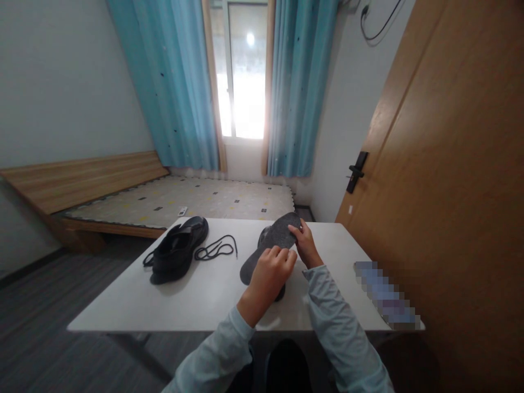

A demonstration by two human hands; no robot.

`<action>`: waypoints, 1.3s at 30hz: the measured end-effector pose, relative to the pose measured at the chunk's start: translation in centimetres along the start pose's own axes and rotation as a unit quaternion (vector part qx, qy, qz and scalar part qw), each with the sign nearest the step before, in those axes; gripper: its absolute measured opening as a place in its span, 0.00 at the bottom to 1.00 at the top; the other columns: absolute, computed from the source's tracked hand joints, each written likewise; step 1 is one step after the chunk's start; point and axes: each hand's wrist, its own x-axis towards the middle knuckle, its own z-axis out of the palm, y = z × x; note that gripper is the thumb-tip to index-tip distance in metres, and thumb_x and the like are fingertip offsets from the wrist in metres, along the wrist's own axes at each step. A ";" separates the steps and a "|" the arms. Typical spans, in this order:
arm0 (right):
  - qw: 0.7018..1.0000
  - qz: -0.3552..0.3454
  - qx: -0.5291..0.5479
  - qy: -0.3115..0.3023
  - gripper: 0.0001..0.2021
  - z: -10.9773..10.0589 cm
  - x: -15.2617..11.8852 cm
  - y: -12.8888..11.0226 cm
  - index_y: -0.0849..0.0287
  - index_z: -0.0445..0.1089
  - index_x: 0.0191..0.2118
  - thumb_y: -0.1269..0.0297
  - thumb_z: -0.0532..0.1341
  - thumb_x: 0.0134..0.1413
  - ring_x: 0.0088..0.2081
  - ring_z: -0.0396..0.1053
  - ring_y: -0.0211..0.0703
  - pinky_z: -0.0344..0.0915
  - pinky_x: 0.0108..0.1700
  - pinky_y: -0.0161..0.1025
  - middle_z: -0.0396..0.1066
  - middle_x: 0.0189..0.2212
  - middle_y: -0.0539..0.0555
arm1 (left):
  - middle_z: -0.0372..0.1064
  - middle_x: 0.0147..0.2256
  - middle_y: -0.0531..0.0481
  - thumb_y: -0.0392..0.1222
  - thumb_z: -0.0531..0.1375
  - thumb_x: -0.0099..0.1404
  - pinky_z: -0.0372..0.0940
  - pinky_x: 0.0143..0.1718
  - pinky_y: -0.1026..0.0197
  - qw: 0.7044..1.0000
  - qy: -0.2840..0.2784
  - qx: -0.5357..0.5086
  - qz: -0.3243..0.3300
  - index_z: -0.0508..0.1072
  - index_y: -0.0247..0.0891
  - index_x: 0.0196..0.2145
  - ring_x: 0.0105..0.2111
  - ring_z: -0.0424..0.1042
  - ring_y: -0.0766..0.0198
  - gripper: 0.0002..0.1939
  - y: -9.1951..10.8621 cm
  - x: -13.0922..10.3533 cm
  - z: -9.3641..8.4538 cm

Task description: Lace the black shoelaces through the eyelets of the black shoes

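Observation:
A grey insole [273, 240] is held up over the white table, tilted, its wide end toward the upper right. My right hand [304, 240] grips the insole's upper right end, thumb on its face. Across the insole's lower middle lies my left hand [271, 273], fingers curled; what its fingertips hold is hidden. Beneath the insole and my left hand, small parts of a dark shoe [280, 295] show. On the table's left stands a black shoe [176, 251] without anything touching it, and a loose black shoelace [215, 250] lies coiled between that shoe and the insole.
The white table [192, 305] has a pixelated flat item [385, 295] at its right edge. Beyond it is a bed [213, 196] with a small white remote [182, 211] near its edge. A wooden door [450, 180] stands close on the right.

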 end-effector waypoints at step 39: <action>0.911 -0.155 -0.267 -0.275 0.16 0.2 -0.8 -0.2 0.55 0.75 0.40 0.57 0.68 0.43 0.49 0.63 0.48 0.57 0.54 0.47 0.69 0.45 0.55 | 0.73 0.42 0.47 0.35 0.57 0.63 0.62 0.48 0.54 0.994 -0.046 -0.078 -0.064 0.70 0.43 0.47 0.42 0.71 0.58 0.14 -7.1 2.0 0.8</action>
